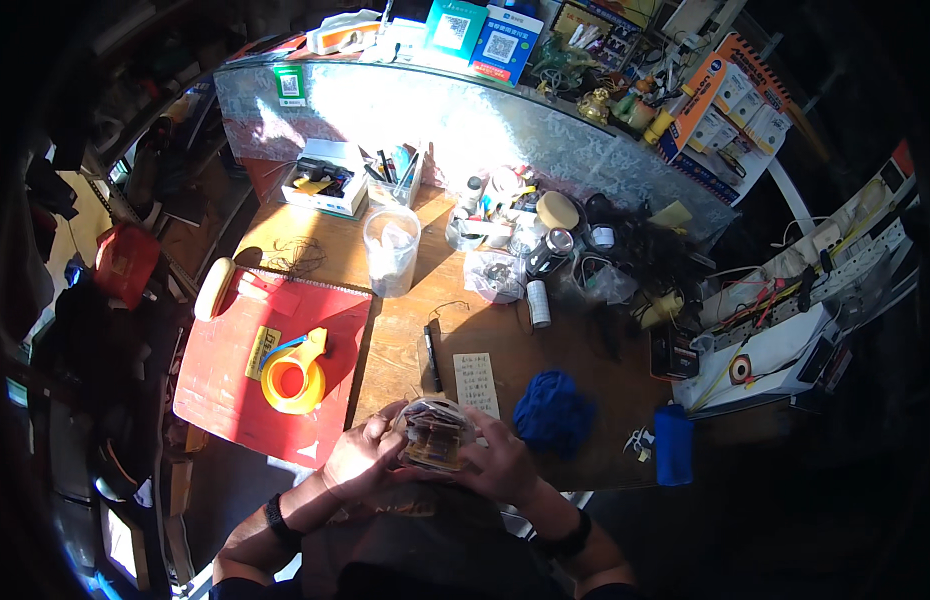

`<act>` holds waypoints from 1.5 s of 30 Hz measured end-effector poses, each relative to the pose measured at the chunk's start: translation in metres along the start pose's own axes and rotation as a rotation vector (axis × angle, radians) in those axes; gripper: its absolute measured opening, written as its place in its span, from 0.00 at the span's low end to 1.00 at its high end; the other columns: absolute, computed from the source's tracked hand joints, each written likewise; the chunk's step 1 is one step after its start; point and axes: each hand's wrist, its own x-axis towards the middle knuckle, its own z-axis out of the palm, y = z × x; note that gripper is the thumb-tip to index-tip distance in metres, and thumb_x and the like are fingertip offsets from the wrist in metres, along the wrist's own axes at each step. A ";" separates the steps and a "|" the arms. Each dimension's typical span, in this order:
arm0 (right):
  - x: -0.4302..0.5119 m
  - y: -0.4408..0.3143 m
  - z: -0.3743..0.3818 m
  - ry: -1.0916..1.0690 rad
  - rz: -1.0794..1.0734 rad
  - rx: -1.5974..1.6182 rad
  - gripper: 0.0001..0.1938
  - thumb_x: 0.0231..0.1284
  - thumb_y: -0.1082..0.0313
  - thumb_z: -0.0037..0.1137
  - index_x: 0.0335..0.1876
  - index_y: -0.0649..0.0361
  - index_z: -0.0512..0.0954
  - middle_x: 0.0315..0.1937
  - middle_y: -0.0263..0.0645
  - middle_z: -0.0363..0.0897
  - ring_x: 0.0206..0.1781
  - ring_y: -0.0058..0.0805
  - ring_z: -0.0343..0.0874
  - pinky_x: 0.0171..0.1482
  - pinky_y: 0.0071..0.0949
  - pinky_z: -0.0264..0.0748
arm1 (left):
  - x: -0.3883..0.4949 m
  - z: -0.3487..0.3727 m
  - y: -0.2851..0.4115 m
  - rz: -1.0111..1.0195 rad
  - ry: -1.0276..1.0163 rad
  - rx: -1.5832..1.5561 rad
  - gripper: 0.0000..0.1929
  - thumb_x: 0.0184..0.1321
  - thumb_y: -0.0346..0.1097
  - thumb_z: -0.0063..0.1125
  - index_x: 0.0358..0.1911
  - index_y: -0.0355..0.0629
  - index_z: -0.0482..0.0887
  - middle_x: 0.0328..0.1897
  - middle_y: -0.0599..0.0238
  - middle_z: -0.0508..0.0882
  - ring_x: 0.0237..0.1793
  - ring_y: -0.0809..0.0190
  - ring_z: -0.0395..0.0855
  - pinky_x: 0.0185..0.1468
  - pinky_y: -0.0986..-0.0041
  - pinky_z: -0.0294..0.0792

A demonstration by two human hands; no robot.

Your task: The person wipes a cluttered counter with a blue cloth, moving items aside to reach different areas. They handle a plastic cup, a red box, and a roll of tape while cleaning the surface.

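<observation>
Both of my hands grip a clear round plastic container (433,435) packed with flat items too small to identify. My left hand (367,451) clasps its left side. On the opposite side, my right hand (502,459) has its fingers around the rim. The container is close to my body at the table's front edge. Just beyond it lies a handwritten paper slip (475,379), partly covered by my right hand. A black pen (433,358) rests to the slip's left, and a bundle of blue cloth (553,412) to its right.
A red folder or pad (210,375) carries a yellow tape dispenser (294,381). Farther back stand a clear plastic tub (391,259), a white box of small tools (324,180) and a pen holder (395,176). Jars and tangled black material (637,255) crowd the right rear. A blue pouch (673,446) sits at right.
</observation>
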 end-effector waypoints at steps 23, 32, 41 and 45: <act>-0.120 0.200 0.010 -0.059 1.140 -0.047 0.49 0.43 0.47 0.66 0.71 0.49 0.49 0.69 0.60 0.42 0.70 0.57 0.49 0.67 0.48 0.54 | -0.109 -0.114 -0.164 -0.871 0.935 0.372 0.32 0.38 0.35 0.75 0.51 0.37 0.76 0.48 0.58 0.75 0.43 0.61 0.80 0.40 0.75 0.77; -0.122 0.225 0.044 0.161 1.176 -0.137 0.34 0.36 0.71 0.58 0.59 0.59 0.66 0.54 0.54 0.65 0.58 0.53 0.65 0.62 0.41 0.61 | -0.125 -0.127 -0.193 -0.901 0.674 0.312 0.31 0.39 0.37 0.73 0.51 0.39 0.74 0.44 0.56 0.75 0.44 0.57 0.77 0.42 0.69 0.73; -0.044 0.194 0.000 0.464 1.019 0.241 0.27 0.41 0.75 0.47 0.55 0.60 0.70 0.51 0.44 0.71 0.54 0.38 0.71 0.60 0.33 0.63 | -0.022 -0.199 -0.123 -0.820 0.541 0.576 0.26 0.46 0.37 0.66 0.49 0.36 0.73 0.56 0.45 0.71 0.59 0.43 0.67 0.60 0.60 0.63; -0.016 0.205 0.039 0.315 0.763 0.010 0.26 0.39 0.73 0.51 0.53 0.57 0.72 0.46 0.46 0.70 0.52 0.46 0.71 0.58 0.36 0.65 | 0.097 -0.199 -0.146 -0.476 0.368 0.140 0.16 0.54 0.39 0.60 0.41 0.37 0.78 0.42 0.51 0.81 0.45 0.49 0.79 0.48 0.66 0.70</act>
